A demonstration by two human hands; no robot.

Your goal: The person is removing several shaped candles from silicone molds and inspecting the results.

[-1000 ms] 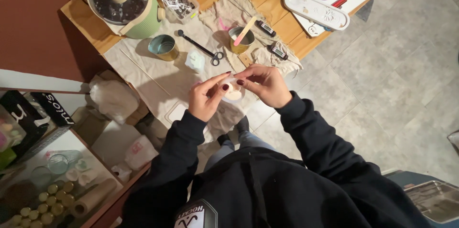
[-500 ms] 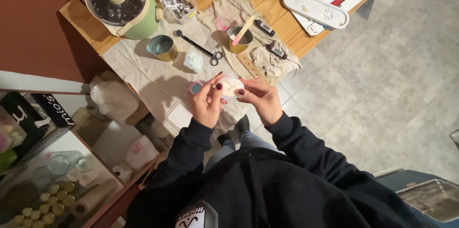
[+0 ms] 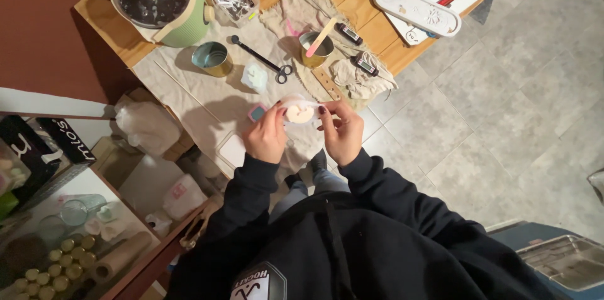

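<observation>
Head view | small round pale mould (image 3: 299, 113), cream inside | left hand (image 3: 266, 137) and right hand (image 3: 340, 130) both pinched its rim, fingertips curled, above cloth (image 3: 189, 89).

Both hands, left (image 3: 265, 136) and right (image 3: 341, 131), pinch a small pale mould (image 3: 298, 112) over the cloth-covered counter (image 3: 107, 18); scissors (image 3: 264, 61) and blue tin (image 3: 211, 58) lie beyond.

Dim warm light, soft shadows, mild blur.

Small round cream-coloured piece (image 3: 299, 113) in a clear wrap, pinched between my left hand (image 3: 267, 136) and my right hand (image 3: 341, 131), fingertips at both edges, held above the cloth.
</observation>
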